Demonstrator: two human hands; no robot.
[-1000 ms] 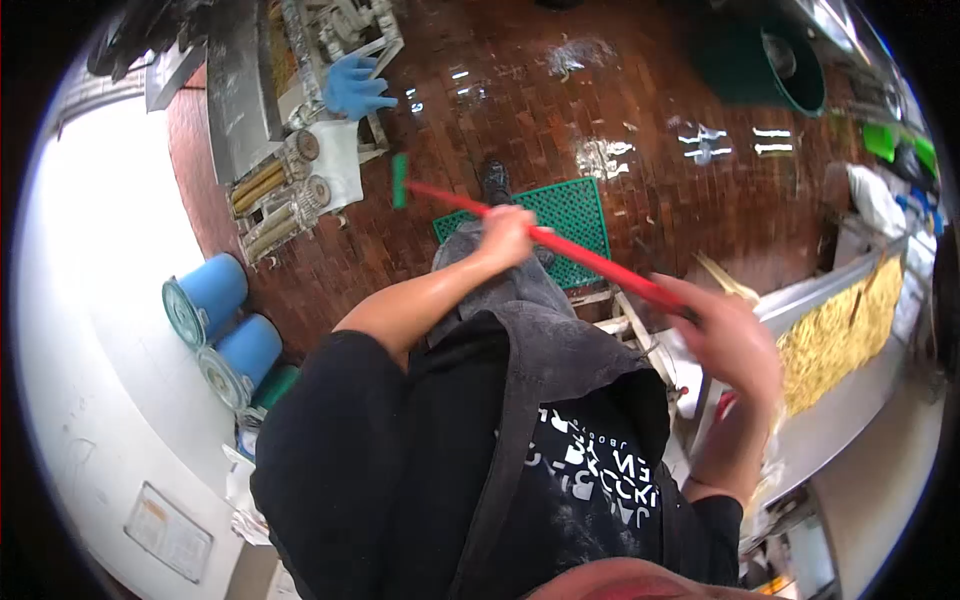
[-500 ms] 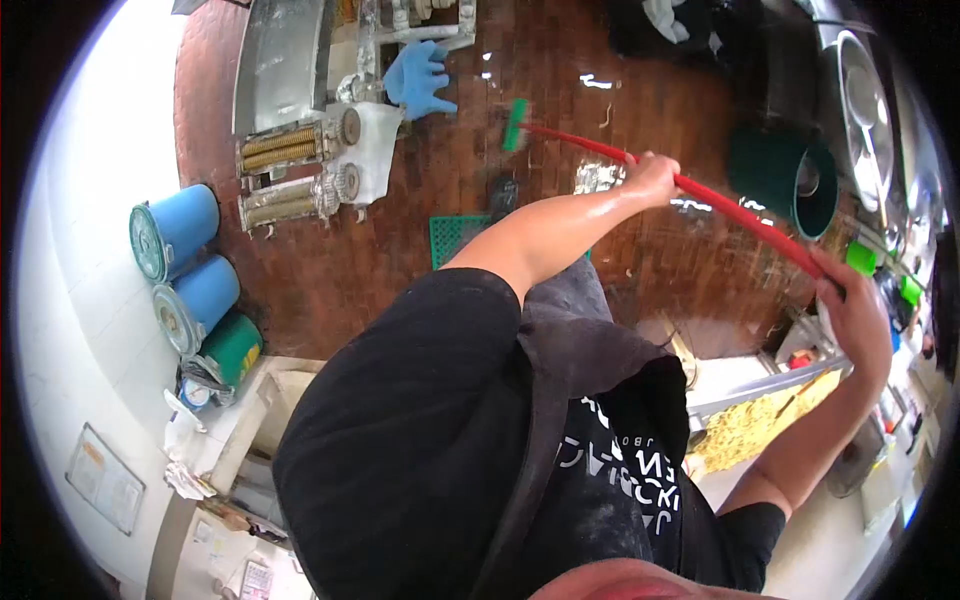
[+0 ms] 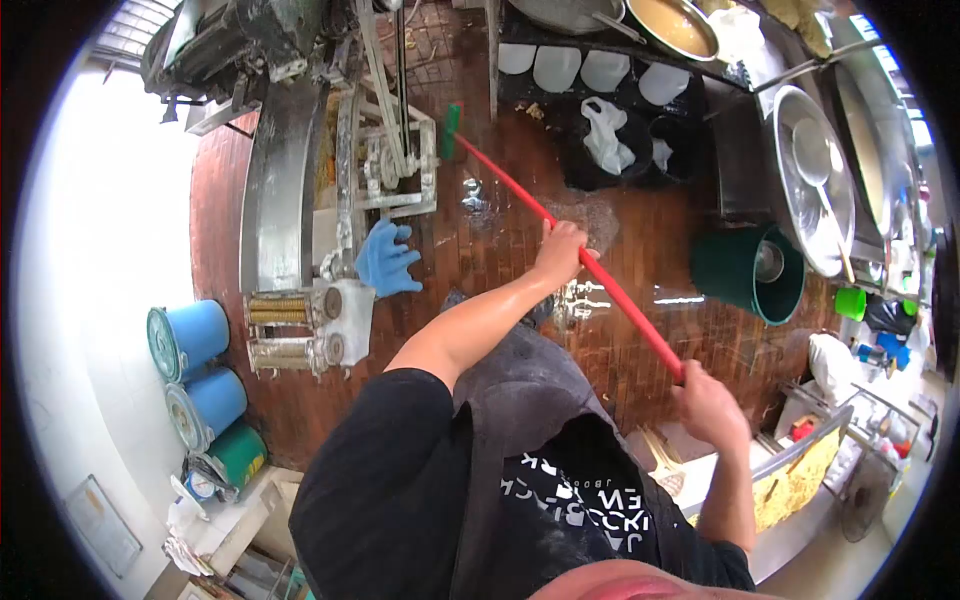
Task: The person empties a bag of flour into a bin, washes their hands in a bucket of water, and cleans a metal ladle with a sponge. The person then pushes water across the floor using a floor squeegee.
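Both my hands grip a long red pole that slants across the view. At its far end a narrow green head rests on the wet brown floor, beside a metal machine frame. It looks like a floor brush or squeegee; which one I cannot tell. My left hand is closed around the middle of the pole. Lower down, my right hand is wrapped over the near end.
A machine with rollers stands left, a blue glove hanging on it. Blue barrels line the left wall. To the right lies a dark green bin. Black bins with a white bag are ahead, and large metal pans stand right.
The view has tilted up, showing more of the floor and the pans ahead. The green head has moved forward alongside the machine frame. My right hand has come in closer to my body.
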